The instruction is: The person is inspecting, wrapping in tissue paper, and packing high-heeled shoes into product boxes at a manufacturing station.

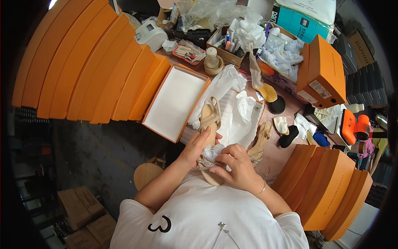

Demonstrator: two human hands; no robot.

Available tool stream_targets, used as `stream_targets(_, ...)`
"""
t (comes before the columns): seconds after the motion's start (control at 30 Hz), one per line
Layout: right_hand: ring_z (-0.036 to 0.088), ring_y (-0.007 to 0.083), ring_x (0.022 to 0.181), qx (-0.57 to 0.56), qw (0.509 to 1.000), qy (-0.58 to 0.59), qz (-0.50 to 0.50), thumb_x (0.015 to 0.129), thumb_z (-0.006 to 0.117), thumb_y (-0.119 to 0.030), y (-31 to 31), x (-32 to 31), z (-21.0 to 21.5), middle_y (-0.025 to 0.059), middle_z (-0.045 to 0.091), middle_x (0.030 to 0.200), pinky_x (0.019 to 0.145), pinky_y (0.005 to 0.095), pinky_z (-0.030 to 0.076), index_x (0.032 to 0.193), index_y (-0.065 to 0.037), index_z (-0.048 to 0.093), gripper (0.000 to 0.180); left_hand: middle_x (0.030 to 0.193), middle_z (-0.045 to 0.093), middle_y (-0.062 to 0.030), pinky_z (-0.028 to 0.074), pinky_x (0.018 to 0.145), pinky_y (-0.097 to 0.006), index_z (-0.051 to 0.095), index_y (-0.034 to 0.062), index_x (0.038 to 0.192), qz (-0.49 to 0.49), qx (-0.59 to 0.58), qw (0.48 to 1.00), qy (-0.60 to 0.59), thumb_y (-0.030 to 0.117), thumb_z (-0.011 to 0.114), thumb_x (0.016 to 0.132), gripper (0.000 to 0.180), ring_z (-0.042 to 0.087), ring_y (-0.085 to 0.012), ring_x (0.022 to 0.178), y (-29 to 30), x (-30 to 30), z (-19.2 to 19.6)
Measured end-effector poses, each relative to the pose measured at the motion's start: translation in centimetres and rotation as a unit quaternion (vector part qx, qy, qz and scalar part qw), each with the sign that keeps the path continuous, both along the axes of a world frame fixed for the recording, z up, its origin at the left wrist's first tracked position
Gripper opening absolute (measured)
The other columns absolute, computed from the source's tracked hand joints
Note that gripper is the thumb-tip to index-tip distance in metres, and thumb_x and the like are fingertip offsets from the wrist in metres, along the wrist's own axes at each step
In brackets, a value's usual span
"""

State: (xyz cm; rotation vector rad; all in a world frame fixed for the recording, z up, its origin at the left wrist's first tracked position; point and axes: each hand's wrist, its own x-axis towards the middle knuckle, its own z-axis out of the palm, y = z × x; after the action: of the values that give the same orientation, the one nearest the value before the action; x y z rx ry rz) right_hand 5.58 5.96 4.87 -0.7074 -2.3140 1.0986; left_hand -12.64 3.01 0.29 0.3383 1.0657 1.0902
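A beige strappy sandal (208,113) lies in front of my chest, its heel end pointing away from me and its toe near my shirt. My left hand (194,147) is closed around its middle. Crumpled white tissue paper (213,152) bulges from under the glittery toe straps. The curled fingers of my right hand (239,167) press at that paper and the strap beside it; the exact fingertip contact is partly hidden. The matching sandal (261,137) rests on the table to the right, next to an open shoe box (258,116) lined with white tissue.
An orange-edged box lid (174,97) lies left of the shoe box. Orange boxes stand in a long row (89,68) at the left and another stack (327,189) at the right. Farther back are a swab tray (188,52), a bottle (212,58) and a cardboard organiser (228,52).
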Motion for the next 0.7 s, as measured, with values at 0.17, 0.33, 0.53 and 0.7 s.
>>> stream_targets(0.17,0.056,0.0265,0.081,-0.043,0.996,-0.062,0.039,0.075,0.072,-0.014,0.4,-1.3,1.6,0.0094,0.057,0.082,0.073,0.0382,0.043,0.095,-0.005,0.063,0.023,0.097,0.061,-0.0057,0.051,0.075,-0.027,0.057,0.0021,0.11,-0.002,-0.003,0.999,0.053,0.041,0.04,0.101,0.043,0.056,-0.0096,0.086,0.1,0.6,0.7)
stream_targets(0.33,0.059,0.0284,0.086,-0.11,0.992,-0.021,0.056,0.076,0.075,-0.016,1.2,-1.1,1.4,0.0102,0.061,0.088,0.078,0.0366,0.045,0.102,-0.005,0.062,0.031,0.1,0.059,-0.0067,0.049,0.078,-0.026,0.051,0.0027,0.118,-0.012,0.026,0.999,0.039,0.043,0.04,0.101,0.045,0.055,-0.0114,0.088,0.1,0.2,0.5)
stream_targets(0.53,0.054,0.0316,0.106,-0.079,0.996,-0.003,0.029,0.074,0.077,-0.025,1.1,0.8,0.4,0.0142,0.057,0.114,0.09,0.0393,0.044,0.121,-0.003,0.058,0.055,0.1,0.057,-0.0079,0.051,0.075,-0.028,0.049,0.0018,0.117,0.031,0.061,0.996,-0.055,0.046,0.037,0.101,0.049,0.056,-0.013,0.087,-0.5,-0.5,-0.1)
stream_targets(0.7,0.053,0.0295,0.103,-0.014,0.998,-0.003,0.066,0.075,0.075,-0.025,-0.1,0.2,-1.2,0.0113,0.058,0.109,0.09,0.0391,0.04,0.122,-0.004,0.057,0.055,0.099,0.057,-0.009,0.052,0.073,-0.029,0.05,0.0008,0.113,0.047,0.034,0.994,-0.088,0.05,0.035,0.1,0.053,0.057,-0.0143,0.085,-0.7,-0.6,-1.2)
